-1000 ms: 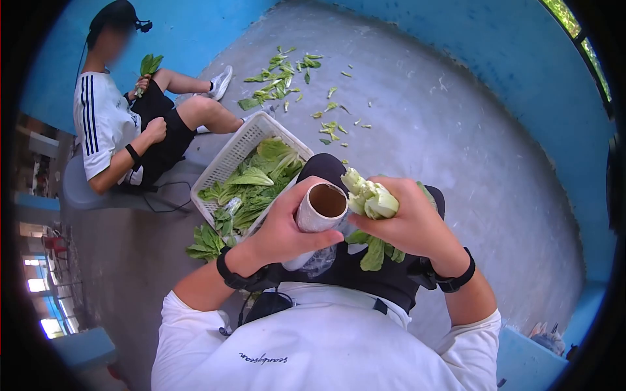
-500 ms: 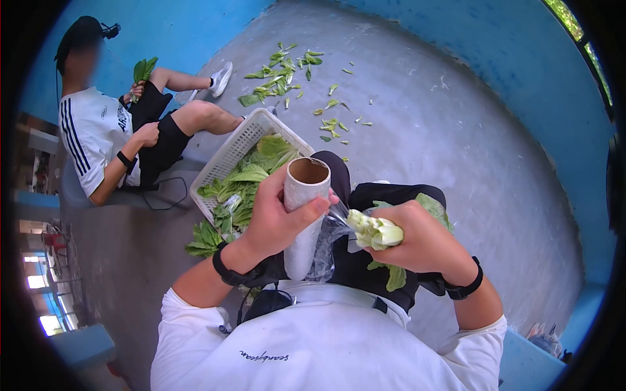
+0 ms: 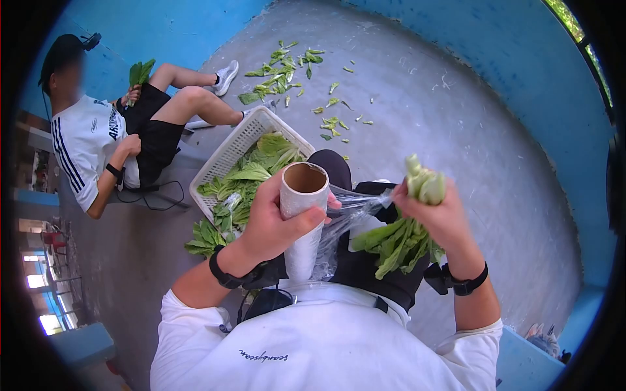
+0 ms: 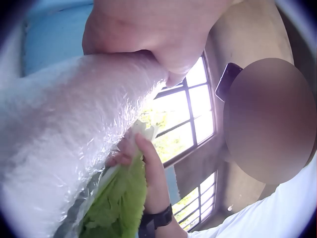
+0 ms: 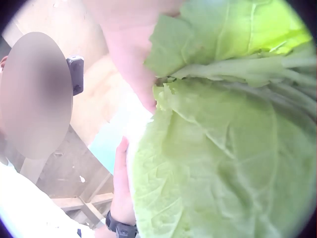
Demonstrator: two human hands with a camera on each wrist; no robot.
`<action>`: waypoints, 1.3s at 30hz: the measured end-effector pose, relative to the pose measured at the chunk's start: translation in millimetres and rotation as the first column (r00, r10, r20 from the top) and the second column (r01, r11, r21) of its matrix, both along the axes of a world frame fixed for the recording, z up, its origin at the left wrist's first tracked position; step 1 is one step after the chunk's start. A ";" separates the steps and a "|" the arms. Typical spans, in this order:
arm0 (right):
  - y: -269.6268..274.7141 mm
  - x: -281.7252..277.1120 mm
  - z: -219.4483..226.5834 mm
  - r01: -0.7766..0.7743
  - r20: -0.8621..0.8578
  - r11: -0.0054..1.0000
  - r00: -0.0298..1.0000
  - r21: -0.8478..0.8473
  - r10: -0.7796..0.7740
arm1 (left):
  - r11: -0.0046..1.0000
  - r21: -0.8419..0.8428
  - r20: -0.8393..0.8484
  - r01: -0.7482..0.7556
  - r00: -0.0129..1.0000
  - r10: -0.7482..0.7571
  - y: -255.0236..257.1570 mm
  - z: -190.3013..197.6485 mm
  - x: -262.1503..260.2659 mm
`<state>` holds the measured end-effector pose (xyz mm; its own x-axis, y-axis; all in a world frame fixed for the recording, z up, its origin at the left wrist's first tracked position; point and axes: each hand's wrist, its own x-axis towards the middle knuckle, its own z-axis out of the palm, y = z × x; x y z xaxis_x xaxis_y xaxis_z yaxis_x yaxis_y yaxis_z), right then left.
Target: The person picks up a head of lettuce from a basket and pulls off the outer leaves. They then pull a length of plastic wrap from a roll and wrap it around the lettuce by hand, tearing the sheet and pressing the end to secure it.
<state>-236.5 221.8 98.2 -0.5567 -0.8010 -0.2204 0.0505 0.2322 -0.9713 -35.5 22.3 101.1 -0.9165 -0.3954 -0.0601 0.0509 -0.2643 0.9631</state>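
Observation:
My left hand (image 3: 277, 218) grips a roll of clear film (image 3: 304, 221) near its top, the hollow cardboard end facing up. In the left wrist view the roll (image 4: 74, 129) fills the lower left under the hand (image 4: 148, 29). A stretched strip of film (image 3: 362, 203) runs from the roll to my right hand (image 3: 433, 215). That hand holds a bunch of leafy greens (image 3: 398, 244), pale cut stems up and leaves hanging down. Large leaves (image 5: 223, 148) cover much of the right wrist view.
A white basket (image 3: 225, 153) of greens stands at the left of my knees, with leaves (image 3: 205, 238) beside it. Loose leaves (image 3: 277, 78) lie on the floor ahead. Another person (image 3: 88, 137) sits at the left holding greens (image 3: 140, 73).
My right hand has moved right and turned, lifting the stems upright, and the film between the hands is drawn out longer. The roll shifted left and stands more upright. The other person leaned back.

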 end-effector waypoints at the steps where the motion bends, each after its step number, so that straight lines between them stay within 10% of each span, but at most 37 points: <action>1: -5.7 -0.2 2.3 0.064 0.053 0.998 0.997 -0.015 -0.063 | 1.000 -0.015 -0.012 0.016 1.000 -0.016 -4.4 0.4 4.2; 11: -46.1 45.4 37.7 -0.237 -0.180 0.968 0.959 -0.082 0.219 | 0.959 -0.243 0.013 0.147 0.989 -0.148 -15.8 12.8 18.6; 24: -47.3 69.6 59.2 -0.253 -0.160 0.960 0.949 0.120 0.270 | 0.838 -0.545 -0.037 0.033 0.997 -0.063 -5.9 35.2 37.1; 39: -39.1 80.4 62.9 -0.308 -0.114 0.922 0.933 0.234 0.341 | 0.975 -0.224 -0.113 -0.006 0.993 -0.020 -5.6 19.2 56.8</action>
<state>-156.1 182.7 161.2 -0.3136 -0.8878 -0.3368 -0.2042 0.4095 -0.8892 21.3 16.7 120.3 -0.9150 -0.3803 0.1344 0.1629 -0.0436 0.9857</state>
